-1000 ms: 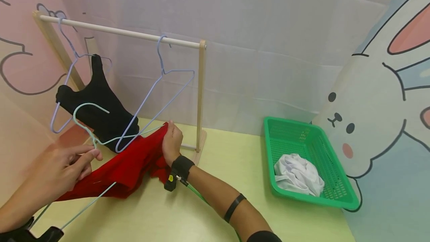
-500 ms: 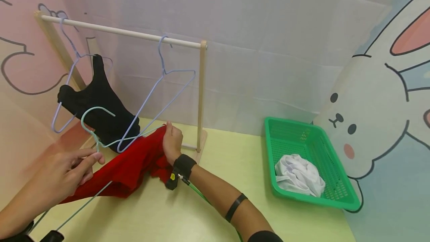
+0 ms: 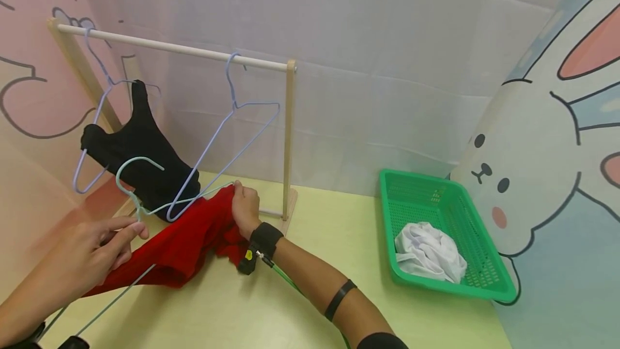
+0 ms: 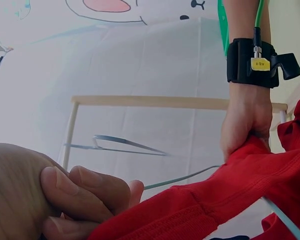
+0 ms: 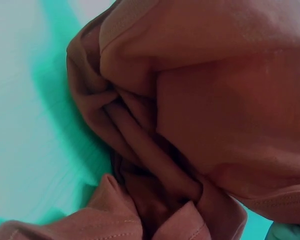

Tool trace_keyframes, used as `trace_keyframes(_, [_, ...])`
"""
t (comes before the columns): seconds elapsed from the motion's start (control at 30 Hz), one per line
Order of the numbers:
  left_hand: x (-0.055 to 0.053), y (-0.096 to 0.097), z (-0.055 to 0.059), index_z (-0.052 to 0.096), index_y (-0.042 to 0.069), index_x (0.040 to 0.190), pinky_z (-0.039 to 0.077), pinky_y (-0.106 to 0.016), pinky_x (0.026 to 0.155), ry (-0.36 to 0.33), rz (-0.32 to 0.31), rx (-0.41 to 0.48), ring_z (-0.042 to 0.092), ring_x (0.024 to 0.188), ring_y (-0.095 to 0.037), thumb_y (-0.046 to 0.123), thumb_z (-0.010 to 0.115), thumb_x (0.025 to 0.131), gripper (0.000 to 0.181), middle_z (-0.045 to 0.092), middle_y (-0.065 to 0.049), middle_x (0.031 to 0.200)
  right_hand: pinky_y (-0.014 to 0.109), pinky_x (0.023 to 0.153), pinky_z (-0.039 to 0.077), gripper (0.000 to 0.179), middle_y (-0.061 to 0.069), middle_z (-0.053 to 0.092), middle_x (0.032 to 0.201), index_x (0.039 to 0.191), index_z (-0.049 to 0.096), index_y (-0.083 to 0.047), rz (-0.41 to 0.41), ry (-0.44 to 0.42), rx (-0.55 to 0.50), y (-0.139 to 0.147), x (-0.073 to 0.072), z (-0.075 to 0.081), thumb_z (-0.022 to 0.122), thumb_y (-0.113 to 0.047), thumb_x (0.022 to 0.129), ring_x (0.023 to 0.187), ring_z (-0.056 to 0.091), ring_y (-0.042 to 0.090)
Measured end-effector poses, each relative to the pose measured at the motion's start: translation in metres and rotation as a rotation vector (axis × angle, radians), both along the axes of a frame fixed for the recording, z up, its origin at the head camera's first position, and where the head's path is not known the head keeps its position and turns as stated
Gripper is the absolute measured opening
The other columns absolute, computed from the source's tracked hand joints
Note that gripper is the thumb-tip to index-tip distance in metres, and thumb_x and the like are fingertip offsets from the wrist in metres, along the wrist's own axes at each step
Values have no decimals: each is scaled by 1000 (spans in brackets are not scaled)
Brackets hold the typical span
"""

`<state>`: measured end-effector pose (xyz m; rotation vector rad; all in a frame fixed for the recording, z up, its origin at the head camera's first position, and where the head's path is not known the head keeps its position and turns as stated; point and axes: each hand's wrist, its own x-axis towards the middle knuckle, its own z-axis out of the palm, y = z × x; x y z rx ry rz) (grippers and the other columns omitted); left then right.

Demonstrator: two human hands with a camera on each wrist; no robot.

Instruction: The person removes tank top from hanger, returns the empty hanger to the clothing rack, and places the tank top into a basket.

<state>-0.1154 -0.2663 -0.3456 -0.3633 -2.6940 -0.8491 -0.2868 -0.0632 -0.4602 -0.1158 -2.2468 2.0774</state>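
Observation:
My left hand [image 3: 104, 249] pinches a mint-green clothes hanger [image 3: 118, 178] just below its hook. A red garment [image 3: 186, 238] hangs on the hanger, and one arm of the hanger emerges from the cloth at the lower left. At the far end of the hanger, my right hand [image 3: 247, 210] grips the garment's upper edge. The left wrist view shows the red cloth [image 4: 240, 175] stretched between both hands. In the right wrist view folded cloth [image 5: 230, 115] fills most of the picture, and the fingers are hidden.
Behind my hands stands a wooden clothes rack [image 3: 169, 46]. A black tank top [image 3: 140, 144] hangs there on a lilac hanger, and a bare lilac hanger [image 3: 208, 149] hangs close to the red garment. To the right, a green basket [image 3: 391, 230] holds white cloth [image 3: 431, 252].
The mint-green hanger's hook and my left hand have shifted slightly right. My right hand's fingertips have slid a little left and down along the garment's edge. Both holds continue.

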Motion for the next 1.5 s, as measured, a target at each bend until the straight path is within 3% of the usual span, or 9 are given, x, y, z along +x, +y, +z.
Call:
trace_keyframes(0.7, [-2, 0, 3, 77, 2, 99, 33, -27, 43, -20, 28, 0, 39, 51, -8, 0, 67, 103, 12, 45, 8, 59, 27, 54, 24, 57, -6, 27, 60, 59, 35, -16, 90, -32, 30, 5, 3, 2, 50, -25, 114, 55, 27, 11])
trace_keyframes(1.03, [-3, -4, -1, 77, 9, 95, 28, -26, 42, 34, 4, 30, 37, 47, -6, 2, 67, 104, 15, 44, 14, 57, 28, 58, 26, 57, -5, 29, 60, 58, 38, -15, 98, -74, 68, 3, 6, -1, 52, -24, 112, 58, 31, 13])
trace_keyframes(1.3, [-2, -7, -5, 78, 6, 100, 32, -28, 42, 1, 36, 14, 40, 49, -9, 5, 65, 106, 15, 46, 11, 58, 26, 57, 26, 57, -6, 29, 59, 59, 36, -17, 167, -136, 25, 0, 10, 2, 52, -24, 113, 56, 30, 11])
trace_keyframes(1.5, [-2, -7, -2, 78, 4, 103, 33, -28, 41, -1, 45, 18, 40, 48, -9, 3, 63, 107, 15, 48, 10, 59, 26, 57, 27, 58, -5, 29, 58, 58, 36, -15, 214, -129, 78, -1, 13, 1, 52, -24, 113, 55, 31, 12])
